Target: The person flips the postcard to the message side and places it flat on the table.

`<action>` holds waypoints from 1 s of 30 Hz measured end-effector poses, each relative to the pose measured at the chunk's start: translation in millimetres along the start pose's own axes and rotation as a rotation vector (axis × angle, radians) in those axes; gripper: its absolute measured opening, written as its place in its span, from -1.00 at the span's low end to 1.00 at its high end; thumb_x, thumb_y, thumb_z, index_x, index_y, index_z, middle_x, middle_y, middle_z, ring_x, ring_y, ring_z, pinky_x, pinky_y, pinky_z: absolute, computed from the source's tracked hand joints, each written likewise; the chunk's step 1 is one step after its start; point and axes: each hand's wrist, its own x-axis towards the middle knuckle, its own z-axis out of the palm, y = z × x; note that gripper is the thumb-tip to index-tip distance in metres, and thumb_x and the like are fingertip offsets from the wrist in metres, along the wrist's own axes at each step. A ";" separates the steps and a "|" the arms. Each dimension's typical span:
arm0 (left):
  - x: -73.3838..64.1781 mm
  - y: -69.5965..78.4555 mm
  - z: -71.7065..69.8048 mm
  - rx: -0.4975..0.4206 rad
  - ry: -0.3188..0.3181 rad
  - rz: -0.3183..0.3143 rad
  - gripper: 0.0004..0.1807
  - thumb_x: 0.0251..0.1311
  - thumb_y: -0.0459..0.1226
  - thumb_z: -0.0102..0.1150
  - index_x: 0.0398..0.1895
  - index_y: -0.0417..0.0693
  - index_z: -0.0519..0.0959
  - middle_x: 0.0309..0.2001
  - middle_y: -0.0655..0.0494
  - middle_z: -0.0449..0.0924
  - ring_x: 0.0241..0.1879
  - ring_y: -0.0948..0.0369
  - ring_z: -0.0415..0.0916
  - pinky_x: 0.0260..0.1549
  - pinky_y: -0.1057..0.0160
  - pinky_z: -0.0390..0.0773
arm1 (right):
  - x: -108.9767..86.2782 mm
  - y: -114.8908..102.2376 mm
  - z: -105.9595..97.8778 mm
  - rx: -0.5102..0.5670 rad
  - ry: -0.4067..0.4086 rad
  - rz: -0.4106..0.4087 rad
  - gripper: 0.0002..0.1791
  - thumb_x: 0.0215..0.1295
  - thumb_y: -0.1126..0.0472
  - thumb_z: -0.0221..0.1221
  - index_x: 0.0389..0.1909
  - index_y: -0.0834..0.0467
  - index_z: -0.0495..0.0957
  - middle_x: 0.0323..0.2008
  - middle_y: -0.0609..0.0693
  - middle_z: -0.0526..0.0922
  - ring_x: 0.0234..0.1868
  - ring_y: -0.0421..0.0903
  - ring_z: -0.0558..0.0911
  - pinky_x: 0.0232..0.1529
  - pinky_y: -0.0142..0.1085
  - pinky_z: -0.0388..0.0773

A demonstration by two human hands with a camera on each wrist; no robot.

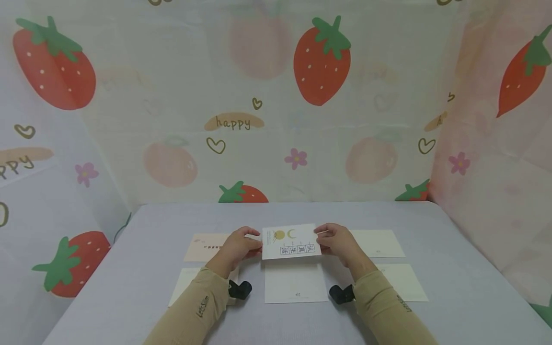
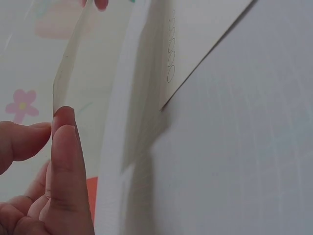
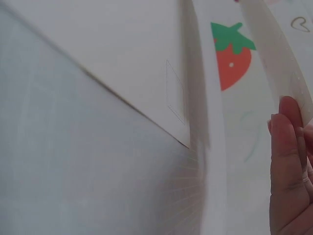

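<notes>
Both hands hold a white postcard (image 1: 276, 249) raised above the table and tilted up. A yellow sun, a crescent moon and a row of boxed characters are printed on it. My left hand (image 1: 237, 247) pinches its left edge; in the left wrist view the thumb and fingers stand on either side of the card (image 2: 66, 73). At the right edge my right hand (image 1: 340, 243) grips it, with fingertips against the card (image 3: 279, 44) in the right wrist view. Below the raised postcard lies another pale card (image 1: 295, 282), its far edge hidden behind the held one.
A cream card (image 1: 198, 249) and a paler card (image 1: 183, 282) lie on the left, partly behind the left arm. On the right are two more cards, one farther back (image 1: 384, 243) and one nearer (image 1: 407, 282). Strawberry-patterned cloth (image 1: 258, 167) encloses the white table (image 1: 457, 268).
</notes>
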 end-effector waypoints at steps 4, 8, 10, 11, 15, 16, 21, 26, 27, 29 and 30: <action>-0.1 -0.8 0.5 0.008 -0.007 0.002 -0.63 -0.01 -0.37 0.14 -0.06 -0.14 0.41 -0.33 -0.05 0.54 -0.41 0.17 0.53 -0.40 0.27 0.54 | 0.0 0.3 0.3 0.002 0.007 0.000 -0.76 0.08 0.37 0.11 -0.20 0.11 0.50 -0.37 0.04 0.58 -0.41 -0.06 0.58 -0.40 -0.25 0.54; -1.2 -0.7 1.7 0.040 -0.011 0.004 -0.68 0.00 -0.36 0.14 -0.11 -0.14 0.45 -0.31 -0.03 0.54 -0.41 0.18 0.52 -0.40 0.28 0.53 | 1.1 0.5 1.2 -0.022 0.028 0.003 -0.75 0.09 0.36 0.11 -0.18 0.11 0.48 -0.36 0.03 0.58 -0.42 -0.08 0.58 -0.40 -0.23 0.54; -1.8 -0.2 2.3 0.047 -0.011 0.003 -0.70 0.00 -0.36 0.14 -0.13 -0.14 0.46 -0.31 -0.02 0.54 -0.41 0.18 0.51 -0.41 0.28 0.53 | 1.6 0.1 1.5 -0.023 0.039 0.006 -0.74 0.09 0.36 0.11 -0.17 0.11 0.45 -0.37 0.03 0.59 -0.42 -0.09 0.59 -0.40 -0.23 0.54; -1.9 0.1 2.5 0.051 -0.010 0.005 -0.70 0.01 -0.35 0.14 -0.13 -0.14 0.46 -0.31 -0.02 0.54 -0.41 0.18 0.51 -0.41 0.29 0.54 | 1.7 -0.4 1.5 -0.024 0.043 0.007 -0.74 0.09 0.35 0.11 -0.16 0.11 0.44 -0.37 0.03 0.59 -0.43 -0.09 0.59 -0.40 -0.23 0.54; -2.0 0.4 3.0 0.055 -0.006 0.010 -0.72 0.01 -0.35 0.13 -0.14 -0.14 0.47 -0.32 -0.02 0.54 -0.41 0.19 0.51 -0.41 0.29 0.54 | 1.9 -1.4 1.3 -0.008 0.047 0.010 -0.72 0.08 0.35 0.12 -0.15 0.12 0.41 -0.37 0.04 0.59 -0.44 -0.08 0.59 -0.42 -0.26 0.54; -1.9 0.3 3.1 0.055 -0.005 0.010 -0.72 0.01 -0.35 0.14 -0.15 -0.14 0.47 -0.32 -0.02 0.54 -0.41 0.19 0.51 -0.41 0.29 0.54 | 1.8 -1.5 1.2 -0.006 0.046 0.012 -0.72 0.08 0.36 0.12 -0.15 0.13 0.42 -0.37 0.04 0.59 -0.44 -0.08 0.59 -0.42 -0.27 0.54; -1.4 0.0 3.6 0.057 0.001 0.007 -0.73 0.01 -0.35 0.14 -0.16 -0.14 0.48 -0.33 -0.01 0.54 -0.42 0.18 0.51 -0.41 0.29 0.54 | 1.0 -1.4 1.2 -0.023 0.039 0.015 -0.74 0.08 0.36 0.12 -0.16 0.16 0.43 -0.37 0.04 0.59 -0.45 -0.09 0.59 -0.41 -0.27 0.54; -0.8 0.1 4.2 0.063 0.017 0.008 -0.77 0.01 -0.35 0.13 -0.21 -0.15 0.49 -0.34 -0.01 0.54 -0.42 0.18 0.50 -0.43 0.29 0.53 | 0.6 -1.5 0.8 -0.035 0.036 0.011 -0.72 0.07 0.38 0.12 -0.15 0.17 0.43 -0.38 0.05 0.59 -0.45 -0.09 0.59 -0.41 -0.27 0.55; -0.4 -0.1 4.4 0.063 0.022 0.008 -0.78 0.01 -0.35 0.13 -0.22 -0.16 0.49 -0.34 -0.01 0.54 -0.42 0.18 0.50 -0.43 0.29 0.53 | 0.4 -1.7 0.7 -0.037 0.034 0.012 -0.71 0.06 0.39 0.13 -0.15 0.17 0.43 -0.38 0.06 0.58 -0.45 -0.09 0.59 -0.41 -0.27 0.55; 0.3 -0.3 4.8 0.064 0.032 0.007 -0.80 0.01 -0.36 0.13 -0.25 -0.17 0.50 -0.35 -0.01 0.53 -0.42 0.19 0.50 -0.43 0.29 0.53 | 0.2 -2.1 0.5 -0.038 0.033 0.017 -0.70 0.04 0.40 0.13 -0.15 0.17 0.43 -0.38 0.07 0.57 -0.46 -0.08 0.59 -0.41 -0.27 0.55; 0.5 -0.4 5.0 0.066 0.034 0.009 -0.80 0.01 -0.36 0.13 -0.25 -0.17 0.50 -0.36 -0.01 0.53 -0.42 0.19 0.50 -0.43 0.29 0.53 | 0.1 -2.3 0.4 -0.042 0.031 0.021 -0.69 0.04 0.40 0.14 -0.15 0.17 0.43 -0.38 0.08 0.57 -0.46 -0.08 0.59 -0.41 -0.27 0.55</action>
